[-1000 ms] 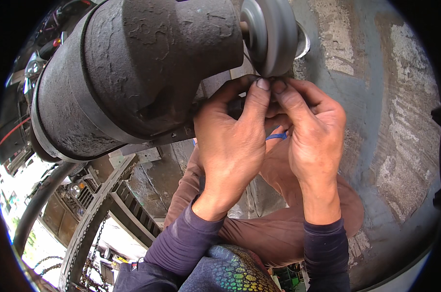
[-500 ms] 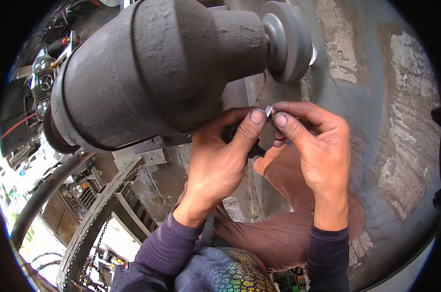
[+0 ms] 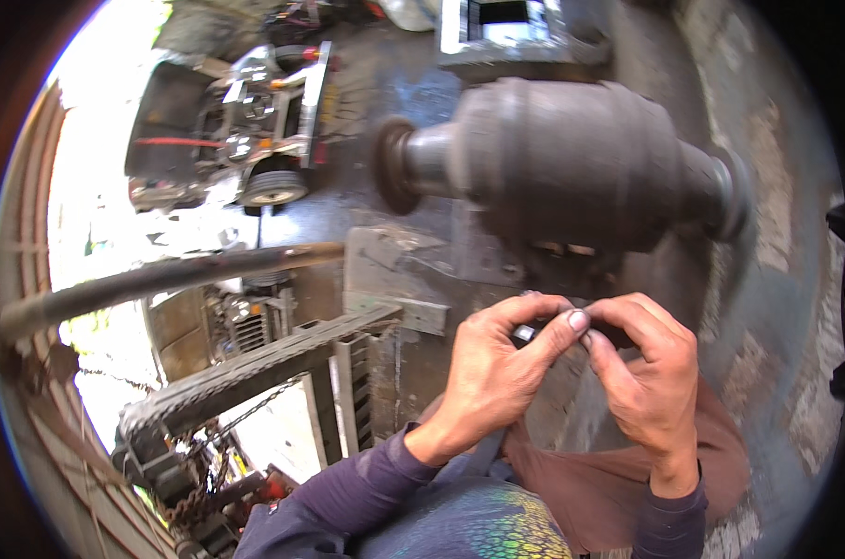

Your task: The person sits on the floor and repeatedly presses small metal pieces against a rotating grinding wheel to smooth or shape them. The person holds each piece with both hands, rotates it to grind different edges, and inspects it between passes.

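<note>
My left hand point(image 3: 511, 368) is closed, thumb pressed to its index finger. A small shiny metal piece point(image 3: 525, 333) shows in the crook of its fingers; its full shape is hidden. My right hand point(image 3: 654, 373) is closed in a pinch, its fingertips meeting the left thumb tip. Whatever it grips, if anything, is too small to make out. Both hands are in front of a grey bench grinder point(image 3: 572, 158), apart from it. A grinding wheel point(image 3: 737, 197) is on its right end and a brown disc point(image 3: 395, 166) on its left.
To the left, a metal frame with a chain point(image 3: 255, 359) stands below a long pipe point(image 3: 171, 284). Vehicles with a tyre point(image 3: 273, 188) are beyond. Behind the grinder sits a grey metal box point(image 3: 525, 42). A stained wall point(image 3: 776, 186) rises at the right.
The view has swung left, so the grinder appears farther off and to the right. My hands are lower and away from the wheel. The metal piece now shows inside my left hand's fingers.
</note>
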`<state>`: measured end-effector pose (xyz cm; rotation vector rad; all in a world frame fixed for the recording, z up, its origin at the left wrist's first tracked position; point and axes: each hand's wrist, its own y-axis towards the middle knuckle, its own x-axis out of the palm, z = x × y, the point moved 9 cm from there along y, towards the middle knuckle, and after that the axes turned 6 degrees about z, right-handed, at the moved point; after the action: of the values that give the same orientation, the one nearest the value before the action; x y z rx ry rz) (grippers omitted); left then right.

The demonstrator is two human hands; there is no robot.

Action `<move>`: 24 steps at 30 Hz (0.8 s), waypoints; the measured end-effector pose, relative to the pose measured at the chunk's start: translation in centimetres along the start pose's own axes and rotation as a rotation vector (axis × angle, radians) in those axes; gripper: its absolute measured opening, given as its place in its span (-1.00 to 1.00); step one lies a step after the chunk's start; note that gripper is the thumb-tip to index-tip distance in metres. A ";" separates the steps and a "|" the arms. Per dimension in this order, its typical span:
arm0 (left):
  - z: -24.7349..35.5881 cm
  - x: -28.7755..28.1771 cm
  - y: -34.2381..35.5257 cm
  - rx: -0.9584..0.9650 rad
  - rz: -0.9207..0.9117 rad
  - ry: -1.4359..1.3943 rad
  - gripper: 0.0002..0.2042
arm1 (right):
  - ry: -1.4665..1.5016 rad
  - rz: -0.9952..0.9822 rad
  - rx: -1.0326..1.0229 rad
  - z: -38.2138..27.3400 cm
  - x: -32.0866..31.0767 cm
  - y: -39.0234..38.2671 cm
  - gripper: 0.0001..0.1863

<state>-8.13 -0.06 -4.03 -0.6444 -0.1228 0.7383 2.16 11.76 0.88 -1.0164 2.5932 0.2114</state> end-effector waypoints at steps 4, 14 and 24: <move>1.4 -4.5 -2.2 -0.032 -0.031 -0.061 -0.73 | 0.101 -0.087 -0.116 -3.4 3.0 0.5 -0.83; 3.2 -11.2 -5.8 0.081 0.202 -0.145 -0.73 | 0.113 -0.113 -0.484 -9.7 8.5 0.4 -0.77; 3.1 -11.6 -6.9 0.046 0.135 -0.154 -0.74 | 0.037 -0.172 -0.606 -10.8 9.1 -1.0 -0.75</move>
<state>-13.65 -9.99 3.84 -0.5556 -0.2048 0.9184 -6.20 2.52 7.57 -1.4370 2.5001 0.9821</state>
